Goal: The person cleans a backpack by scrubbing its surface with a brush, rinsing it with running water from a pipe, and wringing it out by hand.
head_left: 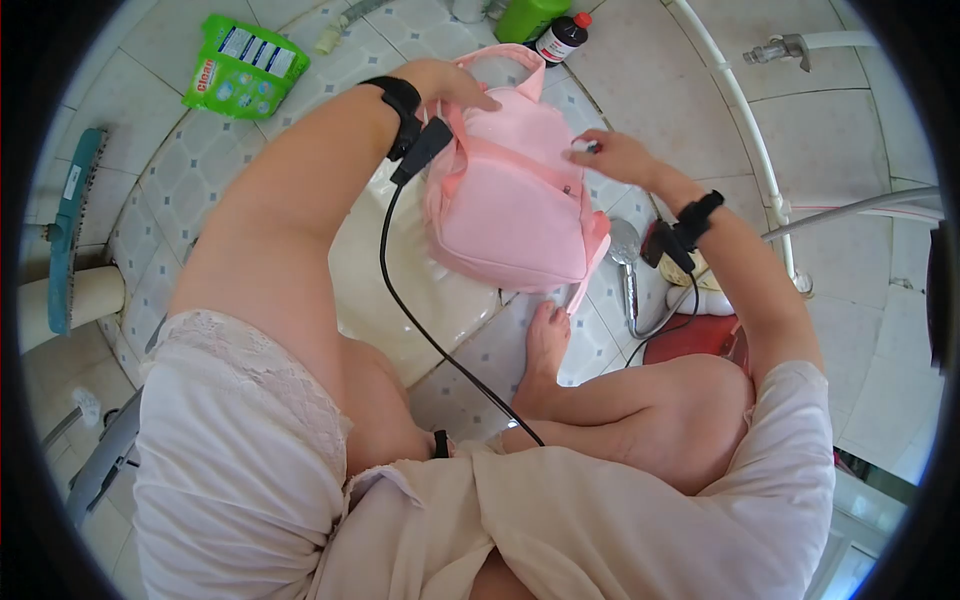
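A pink backpack lies in front of me, partly over a cream squat pan, with its top loop pointing away. My left hand grips its upper left edge, the thumb and fingers bent over the fabric near a strap. At the bag's right side my right hand is closed in a pinch. A small light and dark thing shows at those fingertips, too small to name. A zipper pull hangs on the bag's front below that hand.
A green pouch lies at the upper left. A dark bottle with a red cap and a green bottle stand behind the bag. A shower head and a red object are at right, a teal-headed brush at left.
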